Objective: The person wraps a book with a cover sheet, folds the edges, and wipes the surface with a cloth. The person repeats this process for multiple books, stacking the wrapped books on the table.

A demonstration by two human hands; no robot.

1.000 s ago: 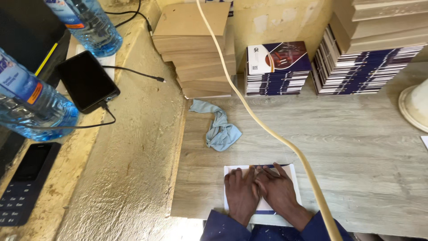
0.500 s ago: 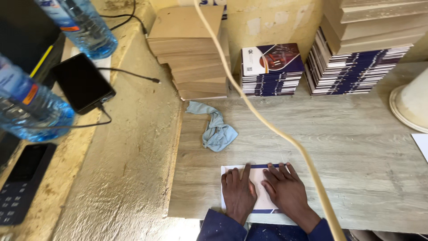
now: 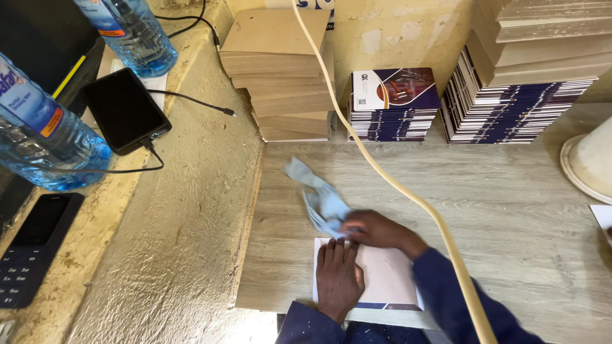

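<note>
View from above, looking down at a pale wood-grain tabletop (image 3: 510, 210). Left hand (image 3: 338, 277) lies flat, palm down, fingers together & pointing away from the body, pressing on a white cover sheet (image 3: 389, 277) w/ a dark strip along its near edge. Sheet sits at the tabletop's near edge, just in front of the person. Left hand is open, gripping nothing. Dark blue sleeve shows at the wrist.

Right hand (image 3: 376, 229) reaches across from the right, forearm in a dark blue sleeve angled up & to the left. Its fingers are closed around one end of a crumpled light-blue cloth (image 3: 322, 200); the rest of the cloth trails away up-left across the tabletop. Hand & cloth sit just beyond the sheet's far edge, right next to the left fingertips. The hand is blurred.

A cream hose (image 3: 382, 172) runs diagonally from top centre down to lower right, passing over the right forearm.

At the back: a stack of plain brown boards (image 3: 280, 76), a stack of dark-covered booklets (image 3: 395, 102), a taller stack (image 3: 516, 108) to its right. Left, on a rough concrete ledge (image 3: 191, 210): two water bottles (image 3: 44, 134), a black phone (image 3: 124, 108) w/ a cable plugged in, a keypad handset (image 3: 32, 248).
</note>
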